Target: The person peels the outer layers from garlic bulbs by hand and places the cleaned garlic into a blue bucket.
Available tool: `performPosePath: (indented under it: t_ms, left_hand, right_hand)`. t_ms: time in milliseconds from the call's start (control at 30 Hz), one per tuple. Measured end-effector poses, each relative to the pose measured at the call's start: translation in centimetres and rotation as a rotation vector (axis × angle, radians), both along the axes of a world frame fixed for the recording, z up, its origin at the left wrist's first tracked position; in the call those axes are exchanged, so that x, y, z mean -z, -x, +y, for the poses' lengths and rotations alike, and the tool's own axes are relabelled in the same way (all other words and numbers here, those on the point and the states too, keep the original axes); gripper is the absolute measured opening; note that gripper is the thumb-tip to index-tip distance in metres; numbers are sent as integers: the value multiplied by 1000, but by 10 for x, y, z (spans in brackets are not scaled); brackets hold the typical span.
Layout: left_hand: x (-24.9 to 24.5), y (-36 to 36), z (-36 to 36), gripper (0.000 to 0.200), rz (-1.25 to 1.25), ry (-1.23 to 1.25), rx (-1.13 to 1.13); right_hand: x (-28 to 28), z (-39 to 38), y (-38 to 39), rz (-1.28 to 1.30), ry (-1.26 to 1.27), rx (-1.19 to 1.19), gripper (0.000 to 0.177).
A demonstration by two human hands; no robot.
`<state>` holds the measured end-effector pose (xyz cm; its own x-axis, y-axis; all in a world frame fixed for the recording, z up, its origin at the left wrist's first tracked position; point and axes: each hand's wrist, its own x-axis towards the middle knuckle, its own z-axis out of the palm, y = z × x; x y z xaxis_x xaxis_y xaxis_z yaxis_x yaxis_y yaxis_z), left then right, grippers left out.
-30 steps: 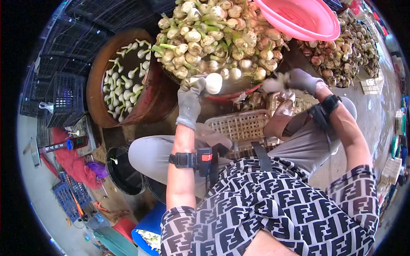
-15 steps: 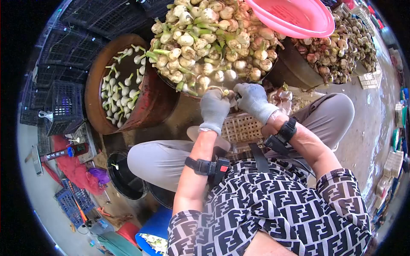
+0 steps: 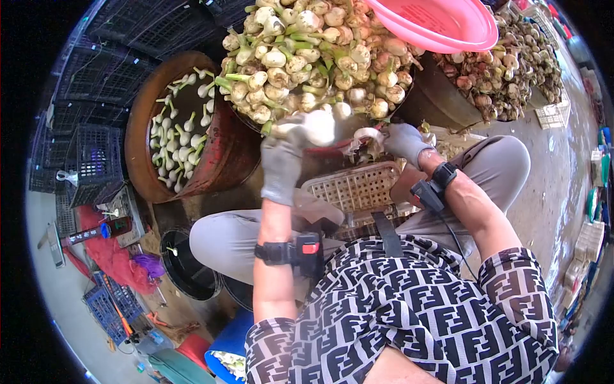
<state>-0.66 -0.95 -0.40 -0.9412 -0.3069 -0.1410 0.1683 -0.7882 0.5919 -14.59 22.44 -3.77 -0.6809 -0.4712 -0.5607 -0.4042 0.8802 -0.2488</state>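
My gloved left hand (image 3: 282, 160) is closed on a white garlic bulb (image 3: 319, 128), blurred by motion, at the near edge of the heap of garlic (image 3: 281, 77). To the right, my gloved right hand (image 3: 404, 142) has its fingers curled round something small, with a strip of peeled skin (image 3: 366, 136) beside the fingertips. What exactly it grips is too small to tell. Below and between the hands lies a cream perforated basket (image 3: 358, 186).
A rusty round tub (image 3: 141, 137) with water and peeled bulbs stands at the left. A pink basin (image 3: 441, 25) rests over the heap. Unpeeled garlic (image 3: 492, 77) is piled at the upper right. A black bucket (image 3: 192, 272) and a blue bucket (image 3: 224, 339) stand lower left.
My hands have moved apart: the left one went left with the bulb, the right one went right. A strip of skin now shows by my right hand.
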Motion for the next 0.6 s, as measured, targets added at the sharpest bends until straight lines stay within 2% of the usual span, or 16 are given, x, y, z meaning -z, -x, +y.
performPosePath:
  t_ms: [67,133,167,200,233,267,333,367,433,467,500,533,567,600]
  left_hand:
    - [-24,1,-18,16,-181,56,-325]
    - [-20,5,-67,21,13,-37,-507]
    - [-31,0,-83,27,31,-217,-505]
    - [-38,-2,-92,30,96,-131,-580]
    - [-43,-1,-96,30,116,-175,-540]
    - [-47,0,-99,30,136,-218,-501]
    - [-48,2,-82,28,95,-130,-325]
    - [-48,2,-70,26,38,-180,-275]
    - [-28,1,-51,24,-31,-240,-176]
    - [-29,3,-35,27,-105,-315,-230]
    - [-34,3,-20,23,-148,-249,-228]
    - [-25,-1,-13,23,-122,-316,-154]
    - [-36,3,0,26,-219,-318,-204]
    - [-31,-1,-1,29,-264,-151,-112]
  right_hand:
    - [5,9,0,-84,-135,-219,30]
    - [18,13,1,-9,-35,-175,29]
    - [15,7,2,13,26,-131,29]
    - [10,-1,4,36,89,-87,29]
    - [-7,-16,6,48,104,-42,30]
    - [-7,-25,9,149,223,-73,29]
    - [1,-40,19,349,465,-135,26]
    - [6,-52,27,352,365,-224,29]
    - [24,-67,26,342,212,-256,30]
    - [32,-78,29,356,145,-268,31]
    - [43,-84,29,321,110,-272,35]
    - [42,-92,30,226,-89,-443,36]
    - [53,-83,21,379,59,-501,33]
    - [47,-83,19,345,168,-450,32]
